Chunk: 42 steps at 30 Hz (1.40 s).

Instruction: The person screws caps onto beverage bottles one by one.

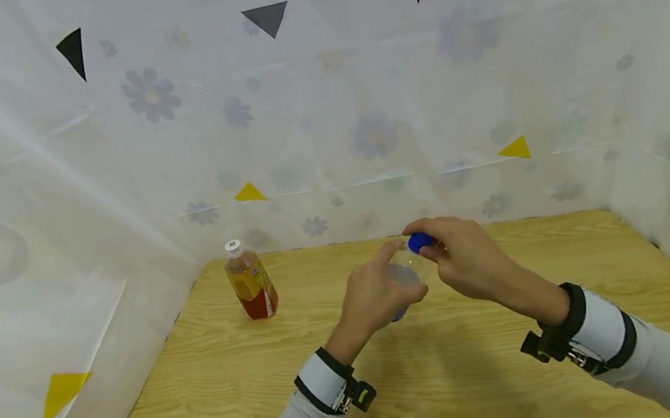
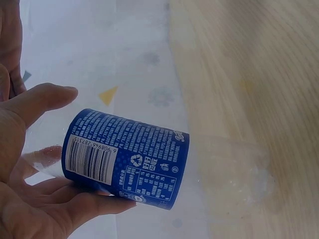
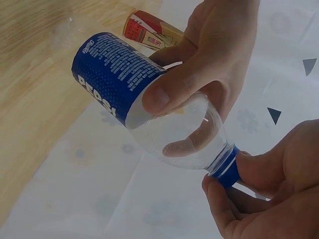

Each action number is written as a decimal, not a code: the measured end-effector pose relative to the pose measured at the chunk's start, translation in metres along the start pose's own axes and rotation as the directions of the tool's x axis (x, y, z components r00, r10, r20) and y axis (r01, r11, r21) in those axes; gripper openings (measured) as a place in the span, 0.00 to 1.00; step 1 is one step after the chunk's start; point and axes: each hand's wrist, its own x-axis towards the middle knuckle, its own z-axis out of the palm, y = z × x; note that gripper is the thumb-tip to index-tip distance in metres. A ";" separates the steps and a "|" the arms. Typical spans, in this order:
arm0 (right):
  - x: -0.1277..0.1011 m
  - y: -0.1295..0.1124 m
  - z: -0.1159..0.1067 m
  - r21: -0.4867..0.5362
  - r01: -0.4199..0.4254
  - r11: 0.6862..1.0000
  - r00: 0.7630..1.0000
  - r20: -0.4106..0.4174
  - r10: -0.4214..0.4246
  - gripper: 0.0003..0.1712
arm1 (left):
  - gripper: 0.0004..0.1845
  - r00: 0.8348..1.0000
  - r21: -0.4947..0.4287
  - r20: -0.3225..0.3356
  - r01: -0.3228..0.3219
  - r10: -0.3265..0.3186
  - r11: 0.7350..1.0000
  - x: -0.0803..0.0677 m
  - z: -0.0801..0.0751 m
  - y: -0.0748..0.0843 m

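A clear plastic Pepsi bottle [image 3: 174, 132] with a blue label [image 2: 124, 154] is held tilted above the table. My left hand [image 1: 376, 289] grips its upper body, thumb on one side and fingers round the other. My right hand [image 1: 469, 257] pinches the blue cap [image 3: 228, 169] between thumb and fingers. In the right wrist view the cap sits at the bottle's neck. The bottle looks empty of drink. Part of it is hidden behind the left hand in the head view.
A drink bottle [image 1: 252, 286] with a white cap and amber contents stands upright at the back left of the wooden table [image 1: 220, 399]. White sheeting [image 1: 321, 117] with flowers and coloured triangles hangs behind and at both sides.
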 end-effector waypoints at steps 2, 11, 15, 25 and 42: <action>0.000 0.000 0.000 -0.004 0.001 1.000 1.000 -0.002 -0.001 0.20 | 0.39 1.000 -0.004 0.005 -0.001 0.001 1.000 0.000 0.000 0.000; -0.002 0.001 0.007 -0.019 -0.020 1.000 0.999 -0.049 0.019 0.17 | 0.38 1.000 -0.009 0.013 -0.009 0.009 1.000 -0.002 -0.002 0.003; -0.002 0.002 0.011 -0.022 -0.017 1.000 0.997 -0.079 0.015 0.18 | 0.38 1.000 -0.011 0.013 -0.011 0.011 1.000 -0.002 -0.001 0.003; -0.001 0.003 0.014 -0.029 -0.017 0.999 0.993 -0.116 0.014 0.17 | 0.38 1.000 0.002 -0.006 -0.002 0.002 1.000 -0.002 0.002 0.004; -0.003 0.008 0.012 0.034 0.005 0.999 0.993 -0.116 -0.001 0.14 | 0.38 1.000 0.019 -0.031 -0.004 0.005 1.000 -0.003 0.002 0.004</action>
